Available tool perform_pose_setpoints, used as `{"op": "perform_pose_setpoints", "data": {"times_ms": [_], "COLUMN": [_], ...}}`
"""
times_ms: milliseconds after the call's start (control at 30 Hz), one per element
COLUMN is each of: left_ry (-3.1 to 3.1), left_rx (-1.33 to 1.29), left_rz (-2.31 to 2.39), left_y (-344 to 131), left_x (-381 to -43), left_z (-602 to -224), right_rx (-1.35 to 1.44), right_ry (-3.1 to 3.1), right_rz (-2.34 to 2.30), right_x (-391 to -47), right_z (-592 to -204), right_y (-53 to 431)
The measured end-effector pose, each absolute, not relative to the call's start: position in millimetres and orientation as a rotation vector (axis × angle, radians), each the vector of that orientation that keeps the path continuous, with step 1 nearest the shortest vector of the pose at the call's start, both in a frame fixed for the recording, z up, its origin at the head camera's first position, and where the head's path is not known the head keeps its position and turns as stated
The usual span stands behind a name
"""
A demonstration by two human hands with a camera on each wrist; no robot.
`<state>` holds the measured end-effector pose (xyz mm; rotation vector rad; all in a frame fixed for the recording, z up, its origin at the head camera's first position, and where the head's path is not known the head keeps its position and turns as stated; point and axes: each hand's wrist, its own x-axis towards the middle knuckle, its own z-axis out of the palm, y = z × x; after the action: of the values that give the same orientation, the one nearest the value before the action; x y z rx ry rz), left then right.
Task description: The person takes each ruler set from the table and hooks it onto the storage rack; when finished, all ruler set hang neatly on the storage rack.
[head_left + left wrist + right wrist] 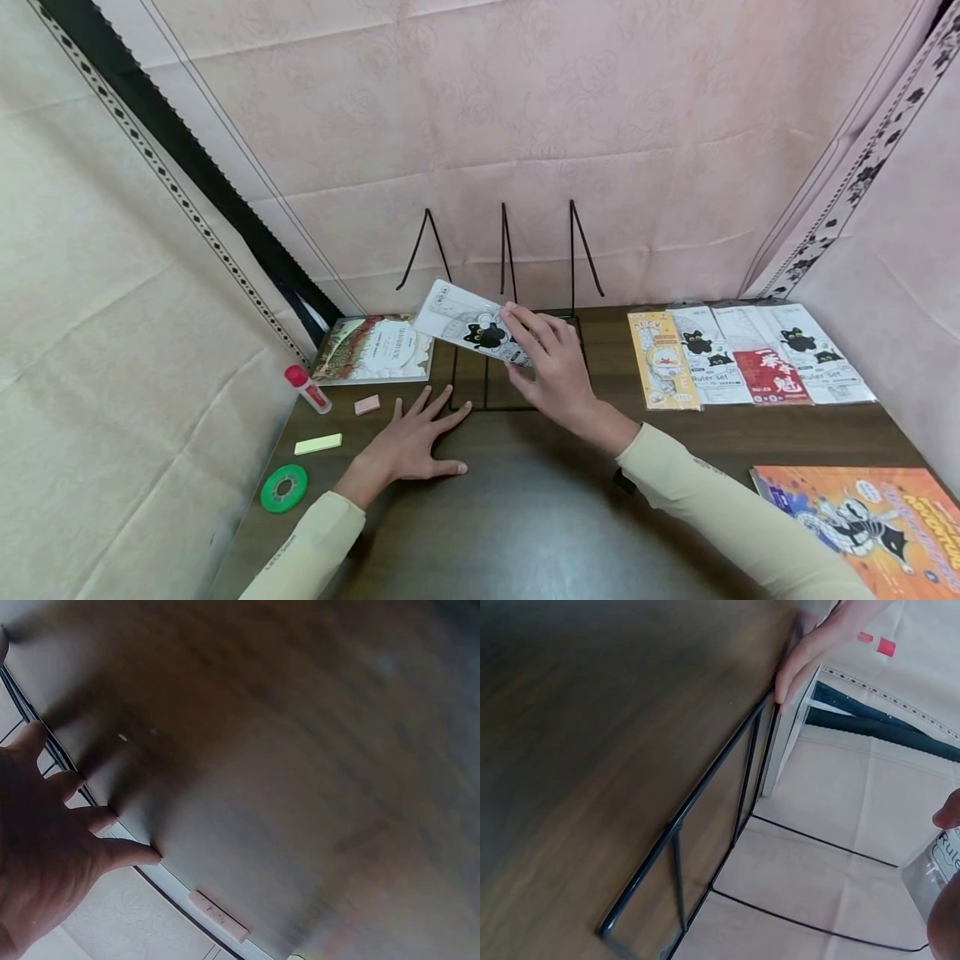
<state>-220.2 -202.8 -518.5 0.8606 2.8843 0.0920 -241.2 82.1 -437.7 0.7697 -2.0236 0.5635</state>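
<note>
**Ruler packet [467, 322] held above the wire rack [572, 265]**

The ruler packet is white with a black cartoon figure. It is tilted above the base of the wire rack, its free end angled up toward the rack's left side. The right hand [557, 368] grips the packet by its right-hand end, fingers over the top face and thumb at the lower edge; the greater part of the packet projects beyond the fingertips, away from the palm.

The left hand [411, 437] holds nothing. Its fingers are straight and spread at the rack's front left corner, low at the tabletop [487, 517]. Contact with the rack cannot be determined.

The rack is black wire with three upright loops. It stands at the rear of the tabletop, which is dark brown with a wood grain and reflects light in front of the rack.

Left of the rack: an illustrated booklet [375, 354], just beside it. Forward and left of the rack: a pink eraser [367, 405], a red-capped glue stick [308, 388], a pale yellow strip [318, 444] and a green ring [284, 489].

Right of the rack: a row of flat packages [664, 361], yellow, white and red. Forward and right, well apart from the rack: an orange book [862, 521].

Behind the rack: a creased pale pink cloth [480, 125]. Similar cloth encloses both sides; a dark gap shows at the rear left.
</note>
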Motion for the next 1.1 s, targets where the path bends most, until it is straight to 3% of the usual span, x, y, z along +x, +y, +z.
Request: {"op": "perform_pose_setpoints", "data": {"times_ms": [1100], "left_ry": [2.887], "left_rx": [0.866], "left_rz": [0.079], "left_y": [-204.0], "left_x": [-222.4], "left_z": [-520.7], "right_rx": [0.668], "right_ry": [-2.048], "right_rz": [0.636], "right_x": [-234.0], "right_z": [-430.6], "right_y": [43.5]}}
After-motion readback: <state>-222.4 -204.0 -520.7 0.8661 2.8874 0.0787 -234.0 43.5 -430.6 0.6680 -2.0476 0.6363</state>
